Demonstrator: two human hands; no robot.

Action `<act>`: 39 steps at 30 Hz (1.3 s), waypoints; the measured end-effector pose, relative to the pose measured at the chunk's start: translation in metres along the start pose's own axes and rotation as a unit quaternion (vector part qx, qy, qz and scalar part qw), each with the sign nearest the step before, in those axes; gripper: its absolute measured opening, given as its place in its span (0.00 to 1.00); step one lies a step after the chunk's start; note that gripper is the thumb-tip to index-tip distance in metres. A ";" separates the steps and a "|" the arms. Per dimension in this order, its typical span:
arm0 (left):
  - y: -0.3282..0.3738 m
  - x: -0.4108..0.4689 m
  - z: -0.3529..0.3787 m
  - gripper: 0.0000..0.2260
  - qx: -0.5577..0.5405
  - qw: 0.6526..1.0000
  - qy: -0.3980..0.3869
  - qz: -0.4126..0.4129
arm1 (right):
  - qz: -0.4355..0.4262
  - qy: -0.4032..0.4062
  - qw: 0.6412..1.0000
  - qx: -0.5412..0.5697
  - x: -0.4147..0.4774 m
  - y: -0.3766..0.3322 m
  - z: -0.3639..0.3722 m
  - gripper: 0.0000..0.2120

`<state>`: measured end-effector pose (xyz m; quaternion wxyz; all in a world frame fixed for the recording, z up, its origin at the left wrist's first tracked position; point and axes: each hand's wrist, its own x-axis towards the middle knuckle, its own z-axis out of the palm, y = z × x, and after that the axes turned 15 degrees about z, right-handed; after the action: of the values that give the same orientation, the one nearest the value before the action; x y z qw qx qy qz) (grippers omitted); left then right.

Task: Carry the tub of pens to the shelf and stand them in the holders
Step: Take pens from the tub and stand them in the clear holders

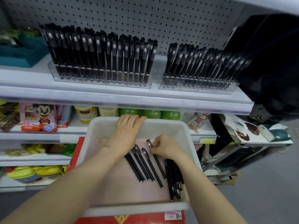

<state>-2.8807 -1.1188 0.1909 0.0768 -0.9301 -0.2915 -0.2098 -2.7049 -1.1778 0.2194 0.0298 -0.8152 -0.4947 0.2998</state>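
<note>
A view from the head looks down at a white translucent plastic tub (169,125) in the lower centre of the frame. It rests on a red printed carton (129,219) in front of a shop shelving unit. The tub is already at the shelf, so the carrying appears done and the step in hand is taking pens out.

The left hand (125,135) reaches across the tub, its fingers hooked over the far rim, holding it steady. The right hand (167,147), right of centre, is curled with fingertips pinching the capped end of one slim black pen (159,165) that lies on the tub floor. Four or so more loose black pens (140,165) lie side by side just left of it, and a bundle of black pens (174,178) lies against the right wall.

Across the upper half, a white metal shelf (123,99) backed by grey pegboard (145,18) carries two clear acrylic holders. The left holder (103,79) and the right holder (199,86) are both crowded with upright black pens.

The next move probably calls for lifting the pinched pen clear, turning it upright and lowering it into a free slot. Free slots are hard to make out from here, so finding a gap between the standing pens needs care.
</note>
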 end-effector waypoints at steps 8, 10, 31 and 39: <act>0.004 0.023 -0.046 0.27 0.030 0.999 -0.017 0.040 | -0.118 0.077 0.961 0.238 -0.020 0.006 -0.102 0.04; 0.006 0.045 -0.062 0.24 0.029 0.998 0.006 0.051 | -0.140 0.127 0.940 0.284 -0.017 0.008 -0.130 0.04; -0.009 0.150 -0.068 0.28 0.031 0.994 0.104 0.033 | -0.191 0.360 0.872 0.271 0.047 -0.039 -0.208 0.09; -0.010 0.149 -0.064 0.29 0.018 0.994 0.101 0.031 | -0.168 0.364 0.874 0.272 0.049 -0.037 -0.193 0.10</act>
<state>-2.7981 -1.0514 0.3131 0.1286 -0.9114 -0.2569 -0.2946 -2.6183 -1.0705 0.3675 0.4790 -0.7306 -0.4774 0.0948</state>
